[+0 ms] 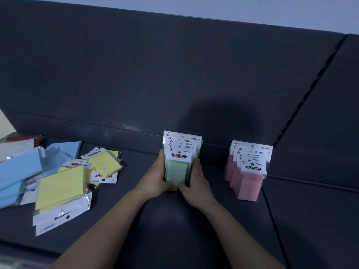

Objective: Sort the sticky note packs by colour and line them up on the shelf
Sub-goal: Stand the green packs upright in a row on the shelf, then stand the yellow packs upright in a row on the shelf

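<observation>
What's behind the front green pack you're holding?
More packs stand behind the front green pack; only their white header cards show. Their bodies are covered by it and by the left hand and right hand gripping the row.

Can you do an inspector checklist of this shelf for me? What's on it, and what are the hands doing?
Surface: dark shelf, flat, with a shadow in the middle.
Job's things: green packs upright in a row at the centre; pink packs upright in a row to their right, apart from them; yellow packs and blue packs lying loose in a heap at the left.
Clutter: red and white item at the far left edge, too cut off to name.
Grips: left hand and right hand hold the green packs, one on each side.
Cables: nothing seen.
Surroundings: dark back panel behind the shelf, slotted strip at the right, pale wall above.
</observation>
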### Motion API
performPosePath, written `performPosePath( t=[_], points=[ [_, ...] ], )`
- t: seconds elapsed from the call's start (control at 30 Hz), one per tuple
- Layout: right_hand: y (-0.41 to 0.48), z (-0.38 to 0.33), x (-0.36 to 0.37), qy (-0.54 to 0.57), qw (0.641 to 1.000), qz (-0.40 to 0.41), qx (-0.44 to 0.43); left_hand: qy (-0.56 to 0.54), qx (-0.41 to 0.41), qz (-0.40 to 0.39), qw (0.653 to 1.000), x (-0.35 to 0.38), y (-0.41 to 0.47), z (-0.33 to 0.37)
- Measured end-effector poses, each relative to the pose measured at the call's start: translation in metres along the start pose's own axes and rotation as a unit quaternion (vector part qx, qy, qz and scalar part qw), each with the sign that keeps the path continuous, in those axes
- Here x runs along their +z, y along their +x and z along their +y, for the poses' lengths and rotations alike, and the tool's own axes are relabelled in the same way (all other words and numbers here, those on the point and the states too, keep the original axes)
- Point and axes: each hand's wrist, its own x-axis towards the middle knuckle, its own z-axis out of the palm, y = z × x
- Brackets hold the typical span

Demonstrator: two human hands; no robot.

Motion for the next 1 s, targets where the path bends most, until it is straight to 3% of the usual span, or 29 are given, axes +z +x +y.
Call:
performPosePath(
  t=[0.2,0.33,0.4,0.53,0.7,0.83,1.0],
  points=[
    [-0.011,0.000,-0.005,-0.064,0.993,0.085,-0.046,0.119,-0.049,0.015,0.992,-0.012,-0.016,0.004],
    [-0.028,-0.020,-0.006,-0.131,0.963,0.209,-0.110,0.262,-0.054,0.054,0.962,-0.034,-0.040,0.000],
    [-0.029,-0.031,0.001,-0.153,0.949,0.229,-0.154,0.315,-0.061,0.085,0.943,-0.048,-0.055,-0.001],
    [-0.029,-0.063,0.018,-0.174,0.941,0.178,-0.228,0.411,-0.096,0.136,0.896,-0.082,-0.084,-0.001],
    [-0.026,-0.102,0.054,-0.203,0.928,0.105,-0.295,0.475,-0.167,0.136,0.854,-0.128,-0.117,-0.020],
    [-0.014,-0.131,0.083,-0.230,0.925,0.055,-0.299,0.442,-0.197,0.109,0.868,-0.159,-0.133,-0.048],
    [0.012,-0.172,0.112,-0.231,0.935,-0.012,-0.269,0.386,-0.172,0.104,0.901,-0.181,-0.144,-0.075]
  ],
)
